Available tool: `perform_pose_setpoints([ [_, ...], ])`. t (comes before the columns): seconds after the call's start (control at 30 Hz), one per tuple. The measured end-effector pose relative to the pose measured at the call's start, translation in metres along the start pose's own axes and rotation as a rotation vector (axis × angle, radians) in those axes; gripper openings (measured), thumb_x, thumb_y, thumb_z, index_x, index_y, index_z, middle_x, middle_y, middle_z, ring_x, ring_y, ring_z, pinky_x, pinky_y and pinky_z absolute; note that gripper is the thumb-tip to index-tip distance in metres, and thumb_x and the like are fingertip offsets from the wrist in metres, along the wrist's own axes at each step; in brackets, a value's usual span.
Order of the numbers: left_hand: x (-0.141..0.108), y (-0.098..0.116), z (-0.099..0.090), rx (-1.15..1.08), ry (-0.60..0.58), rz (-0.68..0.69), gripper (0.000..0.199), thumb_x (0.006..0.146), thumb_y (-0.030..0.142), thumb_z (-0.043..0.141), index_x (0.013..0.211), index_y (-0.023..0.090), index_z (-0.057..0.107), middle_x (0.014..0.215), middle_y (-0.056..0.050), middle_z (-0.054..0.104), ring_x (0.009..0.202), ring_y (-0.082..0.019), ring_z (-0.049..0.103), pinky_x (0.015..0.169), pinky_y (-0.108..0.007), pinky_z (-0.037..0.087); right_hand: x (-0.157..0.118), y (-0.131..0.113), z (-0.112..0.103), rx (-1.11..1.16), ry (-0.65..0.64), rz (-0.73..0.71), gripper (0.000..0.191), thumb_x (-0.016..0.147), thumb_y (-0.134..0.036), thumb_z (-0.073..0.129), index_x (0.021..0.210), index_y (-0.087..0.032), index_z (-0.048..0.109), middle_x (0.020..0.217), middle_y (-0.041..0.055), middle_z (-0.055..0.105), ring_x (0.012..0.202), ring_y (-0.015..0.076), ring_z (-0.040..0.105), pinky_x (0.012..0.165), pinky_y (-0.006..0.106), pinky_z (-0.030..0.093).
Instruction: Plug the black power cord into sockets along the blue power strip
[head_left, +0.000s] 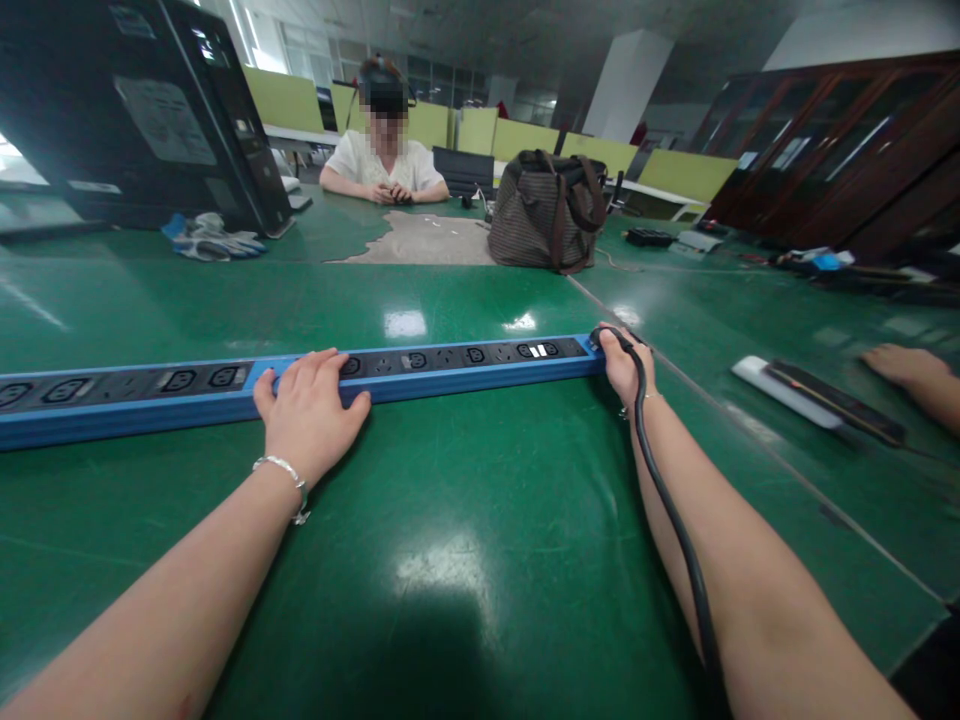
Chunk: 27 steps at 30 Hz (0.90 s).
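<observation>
A long blue power strip with black socket faces lies across the green table, running out past the left edge of the view. My left hand is laid over its middle, fingers across the top and thumb on the near side. At the strip's right end, my right hand is closed around the black power cable where it meets the strip. The cable curves back over my right forearm. Part of the right fingers is hidden behind the cable and the strip's end.
A person in a headset sits across the green table. A brown bag, gloves and a black computer case stand or lie farther back. At right are a white-and-black bar-shaped object and another person's hand.
</observation>
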<state>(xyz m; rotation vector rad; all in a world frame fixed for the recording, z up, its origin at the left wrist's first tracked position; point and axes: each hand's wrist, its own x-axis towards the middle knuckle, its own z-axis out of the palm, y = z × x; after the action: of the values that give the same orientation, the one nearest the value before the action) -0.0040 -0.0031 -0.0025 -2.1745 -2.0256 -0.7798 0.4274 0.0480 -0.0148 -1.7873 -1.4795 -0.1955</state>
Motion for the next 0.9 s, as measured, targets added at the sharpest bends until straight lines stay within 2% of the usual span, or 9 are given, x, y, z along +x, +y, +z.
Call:
perform_pose_setpoints([
  [0.17,0.000,0.000,0.000,0.009,-0.008,-0.006,0.048,0.082,0.042,0.042,0.126,0.023,0.050,0.136,-0.012,0.051,0.130,-0.030,0.041,0.112,-0.055,0.014,-0.004,-0.016,-0.003,-0.060,-0.049,0.113,0.045,0.088,-0.047,0.038,0.114,-0.022,0.067,0.120,0.0098,0.065,0.127,0.0303,0.046,0.107,0.055,0.026],
  [0.37,0.000,0.000,-0.001,-0.008,-0.006,-0.001,0.051,0.082,0.042,0.042,0.127,0.020,0.050,0.137,-0.014,0.050,0.130,-0.031,0.040,0.112,-0.055,0.014,-0.014,-0.019,-0.004,-0.130,-0.060,0.122,0.046,0.090,-0.045,0.036,0.125,-0.025,0.059,0.130,0.0088,0.059,0.133,0.0300,0.038,0.109,0.061,0.019],
  [0.5,0.000,0.000,-0.001,0.027,-0.004,0.007,0.049,0.083,0.041,0.041,0.126,0.019,0.051,0.136,-0.014,0.051,0.129,-0.031,0.042,0.111,-0.056,0.015,-0.013,-0.018,-0.006,-0.182,-0.099,0.118,0.043,0.091,-0.048,0.036,0.124,-0.032,0.059,0.130,0.0059,0.059,0.134,0.0299,0.037,0.107,0.067,0.011],
  [0.63,0.000,0.000,0.000,0.023,0.003,0.012,0.050,0.083,0.041,0.041,0.127,0.020,0.050,0.137,-0.014,0.051,0.129,-0.031,0.041,0.111,-0.056,0.015,-0.012,-0.018,-0.005,-0.195,-0.071,0.160,0.043,0.091,-0.049,0.037,0.122,-0.032,0.061,0.127,0.0069,0.061,0.132,0.0301,0.039,0.107,0.066,0.016],
  [0.77,0.000,0.000,-0.001,-0.003,-0.005,0.005,0.051,0.082,0.041,0.042,0.127,0.020,0.051,0.137,-0.014,0.050,0.129,-0.032,0.041,0.111,-0.056,0.014,-0.015,-0.015,-0.005,-0.185,-0.052,0.093,0.045,0.090,-0.049,0.038,0.126,-0.031,0.058,0.133,0.0094,0.056,0.135,0.0310,0.036,0.107,0.064,0.019],
  [0.9,0.000,0.000,-0.001,0.004,-0.015,-0.002,0.050,0.082,0.041,0.042,0.127,0.021,0.051,0.137,-0.014,0.050,0.130,-0.032,0.041,0.111,-0.056,0.014,-0.016,-0.012,-0.003,-0.154,-0.028,0.039,0.045,0.091,-0.047,0.037,0.123,-0.027,0.060,0.126,0.0086,0.061,0.133,0.0289,0.039,0.109,0.060,0.020],
])
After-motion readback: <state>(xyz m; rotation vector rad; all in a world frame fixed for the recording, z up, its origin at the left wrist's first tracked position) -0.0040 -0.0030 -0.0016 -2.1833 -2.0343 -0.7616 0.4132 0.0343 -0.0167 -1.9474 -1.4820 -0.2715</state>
